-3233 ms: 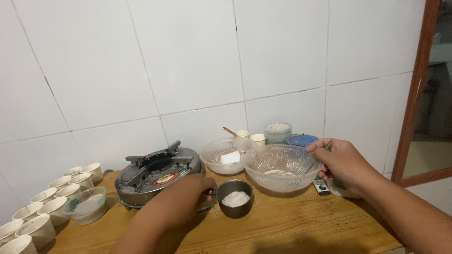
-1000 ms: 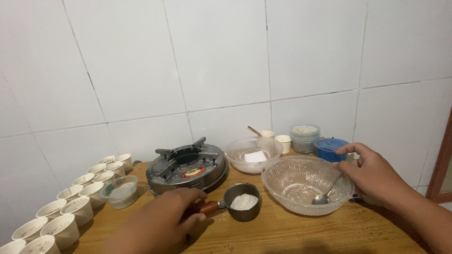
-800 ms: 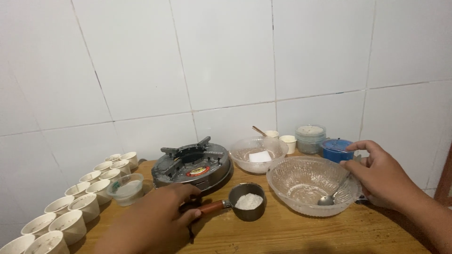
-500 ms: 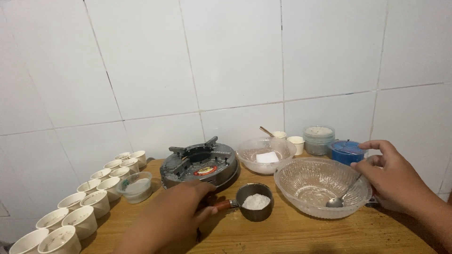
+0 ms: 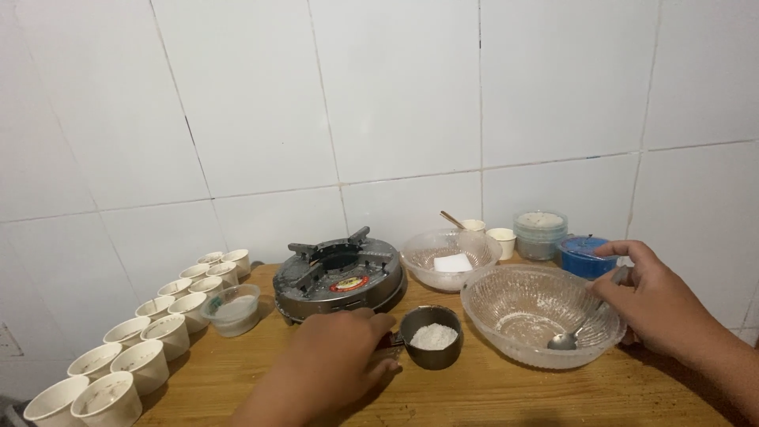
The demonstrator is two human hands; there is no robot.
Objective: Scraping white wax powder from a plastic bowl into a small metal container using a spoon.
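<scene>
My left hand [image 5: 336,368] closes around the handle of a small dark metal pot [image 5: 431,338] that holds white powder. The pot stands on the wooden table [image 5: 490,391] in front of a round grey stove [image 5: 340,273]. My right hand [image 5: 652,304] rests at the right rim of a large clear glass bowl [image 5: 538,312], with fingers spread and nothing in them. A metal spoon [image 5: 571,336] leans inside that bowl, its handle pointing towards my right hand.
Several white paper cups [image 5: 138,340] stand in rows at the left, beside a small clear bowl [image 5: 232,310]. Behind are a second glass bowl with a white block [image 5: 451,259], two small cups [image 5: 500,237], a stack of clear tubs [image 5: 539,233] and a blue container [image 5: 583,255]. White tiled wall behind.
The spoon left my right hand and now lies in the large bowl. My left hand slid right along the pot's handle and closed over it. The camera turned left.
</scene>
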